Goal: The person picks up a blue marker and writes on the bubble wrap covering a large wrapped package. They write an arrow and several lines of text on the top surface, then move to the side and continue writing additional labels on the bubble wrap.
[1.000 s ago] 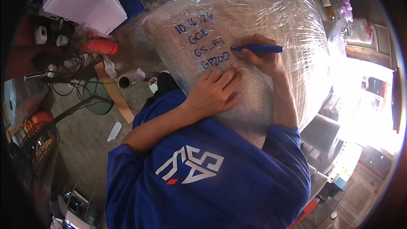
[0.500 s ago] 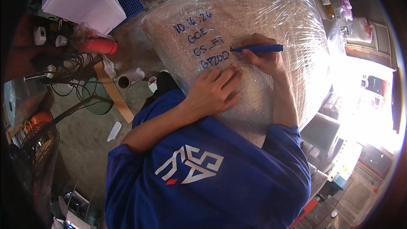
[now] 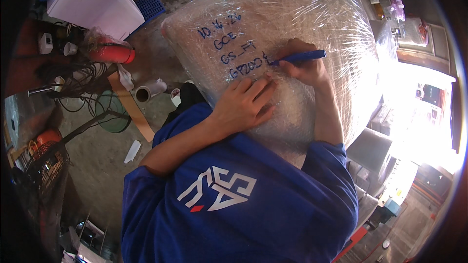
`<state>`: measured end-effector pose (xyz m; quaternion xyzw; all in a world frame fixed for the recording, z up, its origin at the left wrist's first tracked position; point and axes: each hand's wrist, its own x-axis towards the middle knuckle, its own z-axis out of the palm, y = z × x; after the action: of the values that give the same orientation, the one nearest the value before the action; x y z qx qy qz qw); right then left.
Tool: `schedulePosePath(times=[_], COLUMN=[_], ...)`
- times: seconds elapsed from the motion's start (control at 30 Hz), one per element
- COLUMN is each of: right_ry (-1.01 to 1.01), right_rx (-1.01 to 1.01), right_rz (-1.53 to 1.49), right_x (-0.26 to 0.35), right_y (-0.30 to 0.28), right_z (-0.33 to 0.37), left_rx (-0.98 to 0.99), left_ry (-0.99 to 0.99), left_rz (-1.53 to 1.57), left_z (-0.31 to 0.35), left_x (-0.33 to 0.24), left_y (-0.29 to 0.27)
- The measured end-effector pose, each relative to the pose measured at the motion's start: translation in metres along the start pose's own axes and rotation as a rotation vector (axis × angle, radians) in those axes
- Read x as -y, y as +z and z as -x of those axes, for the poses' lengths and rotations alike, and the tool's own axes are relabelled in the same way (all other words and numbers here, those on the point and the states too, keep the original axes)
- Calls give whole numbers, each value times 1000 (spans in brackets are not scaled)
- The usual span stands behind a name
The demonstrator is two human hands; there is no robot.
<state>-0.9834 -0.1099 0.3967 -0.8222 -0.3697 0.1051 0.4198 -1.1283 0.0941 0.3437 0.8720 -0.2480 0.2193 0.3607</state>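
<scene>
A large bundle [image 3: 204, 44] wrapped in clear stretch film fills the space in front of me. Several lines of dark blue handwriting run across its left part. My right hand [image 3: 303, 65] grips a blue marker [image 3: 307, 56], its tip on the film at the right end of the lowest line. Resting flat on the film just below that line is my left hand [image 3: 246, 103], fingers spread and holding nothing. Part of the marker is hidden behind my right fingers.
On the left floor lie a clear film roll [image 3: 151, 90], a cardboard strip [image 3: 129, 107] and black cables [image 3: 85, 78]. A red cylinder [image 3: 114, 51] lies near a white box [image 3: 97, 7] and a blue crate [image 3: 150, 7]. Grey stacked items [image 3: 369, 148] stand at right.
The marker tip has moved slightly right and down, and a new stroke has appeared at the end of the lowest line. My left hand stays in place.
</scene>
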Motion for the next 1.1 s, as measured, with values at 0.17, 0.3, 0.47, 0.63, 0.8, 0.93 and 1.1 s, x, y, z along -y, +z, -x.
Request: schedulePosePath(times=[0.17,0.3,0.47,0.63,0.8,0.93,1.1], right_ry=[114,294,292,281,75,71,-19], right_rx=[-63,-344,-321,-261,-126,-114,-102], right_rz=[-168,-279,-201,-161,-111,-19,32], right_x=[-2,-1,3,1,-11,-12,-11], right_y=[-6,-6,-13,-29,-32,-32,-28], right_z=[5,2,-4,1,0,0,-4], left_rx=[51,39,36,106,111,110,102], left_ry=[-7,-8,-9,-2,-11,-4,11], left_rz=[-38,-16,-27,-53,-80,-72,-95], left_z=[2,1,-7,-20,-27,-24,-24], left_x=[0,-1,-3,-12,-18,-15,-13], left_y=[0,0,-4,-3,9,13,14])
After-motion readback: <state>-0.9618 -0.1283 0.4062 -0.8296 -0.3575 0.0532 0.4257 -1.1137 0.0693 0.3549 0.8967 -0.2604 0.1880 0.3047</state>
